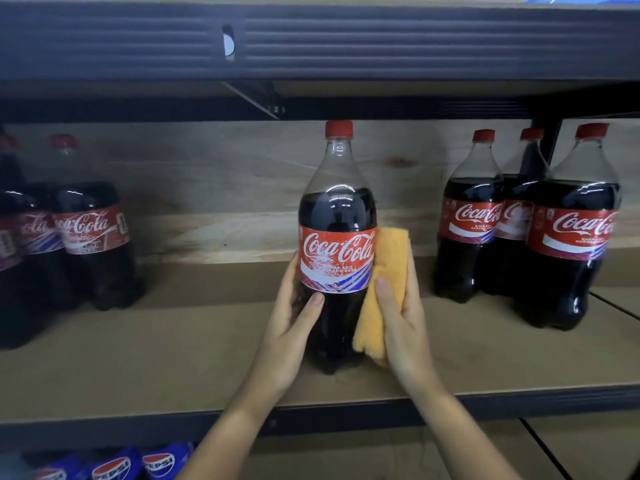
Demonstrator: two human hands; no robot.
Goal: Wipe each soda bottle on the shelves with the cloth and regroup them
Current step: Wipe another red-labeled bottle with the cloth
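Nearest, below the cola bottle (337, 244), Pepsi bottles (138, 464) lie on a lower shelf. The cola bottle stands upright mid-shelf near the front edge of the wooden shelf (173, 358). The left hand (294, 317) has its grip curled round the bottle's lower body; the right hand (401, 320) pinches the folded orange cloth (384, 282) and presses it against the bottle's right side. This bottle looks mid-wipe. Farther back, three bottles (526, 230) are grouped right of it, more bottles (69, 237) to its left; which are already wiped cannot be told.
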